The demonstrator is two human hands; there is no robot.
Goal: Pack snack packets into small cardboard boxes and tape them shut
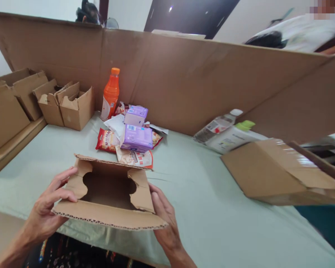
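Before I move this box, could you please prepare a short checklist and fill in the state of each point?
1. Both sides held: ok. The left hand and right hand hold the open brown cardboard box from opposite sides.
2. Opening visible: ok. It shows between the flaps.
3. Box floor seen fully: cannot tell. The inside is in dark shadow.
4. Orange plastic bottle upright and capped: ok.
5. White-and-orange food pouch not touching the box: cannot tell. The far flap overlaps it in this view.
6. Nearer purple rectangular pack separate from other packets: not ok. It lies over them.
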